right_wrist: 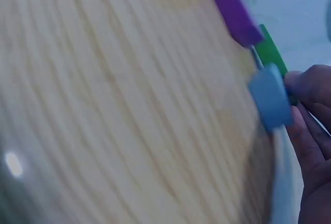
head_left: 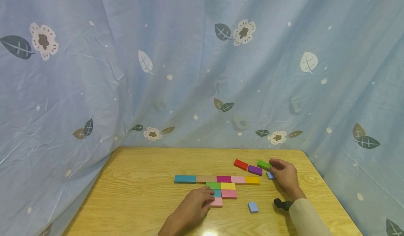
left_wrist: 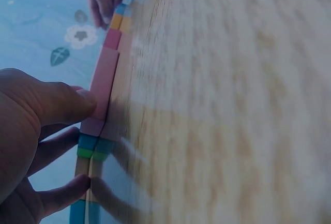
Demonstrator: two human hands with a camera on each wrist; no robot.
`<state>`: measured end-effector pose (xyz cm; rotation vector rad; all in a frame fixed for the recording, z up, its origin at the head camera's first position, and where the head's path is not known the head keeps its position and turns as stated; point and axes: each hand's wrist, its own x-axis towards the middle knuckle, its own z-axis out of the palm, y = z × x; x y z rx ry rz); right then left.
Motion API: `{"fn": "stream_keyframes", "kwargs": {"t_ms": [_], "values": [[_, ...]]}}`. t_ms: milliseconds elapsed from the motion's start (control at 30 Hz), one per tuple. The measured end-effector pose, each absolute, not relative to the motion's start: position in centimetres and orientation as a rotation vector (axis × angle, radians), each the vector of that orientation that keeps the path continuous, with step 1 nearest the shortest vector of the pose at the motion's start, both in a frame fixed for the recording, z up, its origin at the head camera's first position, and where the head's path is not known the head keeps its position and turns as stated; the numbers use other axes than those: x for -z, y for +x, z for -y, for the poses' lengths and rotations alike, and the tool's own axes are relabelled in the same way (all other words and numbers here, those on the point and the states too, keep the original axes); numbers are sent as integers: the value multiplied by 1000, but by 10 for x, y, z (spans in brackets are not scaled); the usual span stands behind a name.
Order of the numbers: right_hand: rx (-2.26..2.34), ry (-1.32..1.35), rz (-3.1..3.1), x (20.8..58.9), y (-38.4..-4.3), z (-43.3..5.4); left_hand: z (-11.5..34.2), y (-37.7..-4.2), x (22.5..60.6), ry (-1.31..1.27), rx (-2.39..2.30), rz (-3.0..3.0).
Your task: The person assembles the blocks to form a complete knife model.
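My left hand (head_left: 196, 205) rests against the flat block pattern, with the thumb at a light pink block (head_left: 217, 202) and fingers over a teal block (head_left: 216, 193). From the left wrist view, the thumb touches the pink block's side while the other fingers spread apart. At the table's back right, my right hand (head_left: 285, 176) pinches the right end of a green block (head_left: 263, 164) between finger and thumb. Just in front of that hand lies a blue block (right_wrist: 271, 99), partly covered by it in the head view. A purple block (head_left: 255, 170) and a red block (head_left: 241, 164) lie to the left.
A row of blocks runs from a long teal one (head_left: 185, 179) to an orange one (head_left: 252, 180). Below it sit a yellow block (head_left: 228, 186) and a darker pink one (head_left: 229, 194). Another blue block (head_left: 253, 207) lies apart, nearer the front. A patterned curtain (head_left: 195, 71) hangs behind the table.
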<state>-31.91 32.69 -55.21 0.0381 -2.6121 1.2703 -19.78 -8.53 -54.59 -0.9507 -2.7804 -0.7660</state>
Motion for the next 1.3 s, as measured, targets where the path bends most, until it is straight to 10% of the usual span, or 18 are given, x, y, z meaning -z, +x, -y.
{"fn": "stream_keyframes", "kwargs": {"t_ms": [700, 1300], "values": [[-1558, 145, 2534, 508, -215, -312, 84, -196, 543, -932, 777, 2779], [-1681, 343, 2656, 527, -205, -238, 85, -197, 545, -988, 767, 2695]]}}
